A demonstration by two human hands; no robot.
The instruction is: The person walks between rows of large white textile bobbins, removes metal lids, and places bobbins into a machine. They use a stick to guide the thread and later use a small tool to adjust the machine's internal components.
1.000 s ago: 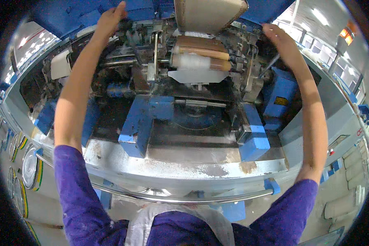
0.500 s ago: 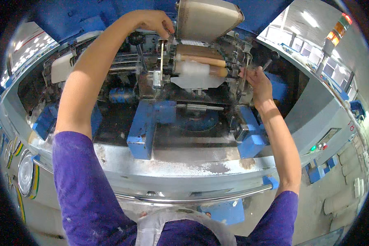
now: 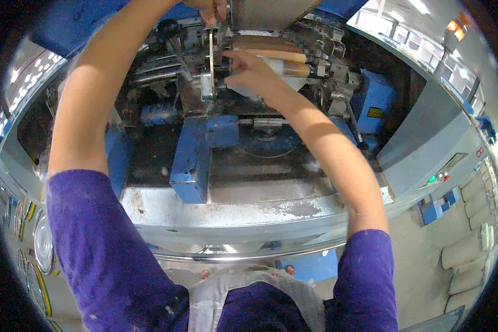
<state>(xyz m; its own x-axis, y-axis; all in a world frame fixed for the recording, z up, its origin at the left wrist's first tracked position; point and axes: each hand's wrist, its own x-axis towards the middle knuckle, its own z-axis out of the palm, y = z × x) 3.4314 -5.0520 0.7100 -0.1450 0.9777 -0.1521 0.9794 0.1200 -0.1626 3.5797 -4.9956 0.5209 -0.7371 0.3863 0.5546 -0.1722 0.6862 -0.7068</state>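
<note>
At the top edge my left hand (image 3: 209, 10) is closed, its fingertips at the upper end of an upright metal arm (image 3: 211, 61); part of this hand is cut off. My right hand (image 3: 255, 77) reaches across the machine, index finger and thumb apart, near the left ends of the rollers and beside that arm. Behind it lie a tan roller (image 3: 285, 56) and, lower, a brown roller (image 3: 296, 68) with a white fibre layer, partly hidden by the hand. Above them is a pale raised cover pad (image 3: 265, 15).
Blue housings (image 3: 189, 166) stand on the machine bed, another blue block (image 3: 376, 102) at right. A black-knobbed lever (image 3: 169, 29) is by my left forearm. A worn front ledge (image 3: 249, 216) and metal rail (image 3: 249, 257) run before me. Round cans (image 3: 43, 242) stand at lower left.
My right hand has moved left from the right ends of the rollers to their left ends. The view has shifted, so the left hand sits higher in the picture, still at the metal arm's top.
</note>
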